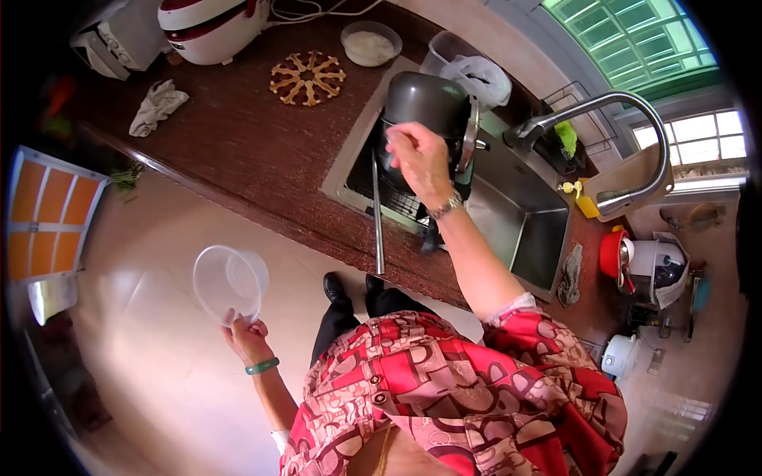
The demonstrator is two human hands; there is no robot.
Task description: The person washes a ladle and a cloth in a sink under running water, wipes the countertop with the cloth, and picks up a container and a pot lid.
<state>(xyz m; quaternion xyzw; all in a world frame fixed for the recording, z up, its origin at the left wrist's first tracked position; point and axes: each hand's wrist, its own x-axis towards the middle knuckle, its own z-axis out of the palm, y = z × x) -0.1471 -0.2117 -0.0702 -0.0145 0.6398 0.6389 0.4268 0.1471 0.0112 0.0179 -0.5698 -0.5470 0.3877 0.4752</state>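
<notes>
My left hand (pixel 248 339) grips the rim of a clear plastic bowl (pixel 252 274), tilted on its side above the floor. My right hand (pixel 422 163) is over the left part of the sink, its fingers curled together. A small shiny patch shows at those fingertips, too unclear to name. Just behind that hand a dark grey pot (pixel 427 94) stands tipped on the sink, partly hidden by the hand, with a lid (pixel 470 135) on edge at its right. A long metal rod (pixel 378 218) sticks out over the counter's front edge.
A sink (pixel 540 247) with a tall faucet (pixel 635 99) is on the right. Along the brown counter (pixel 254 159) are a rice cooker (pixel 210 36), a wooden trivet (pixel 308 78), a bowl with white contents (pixel 370 46) and a cloth (pixel 157 107).
</notes>
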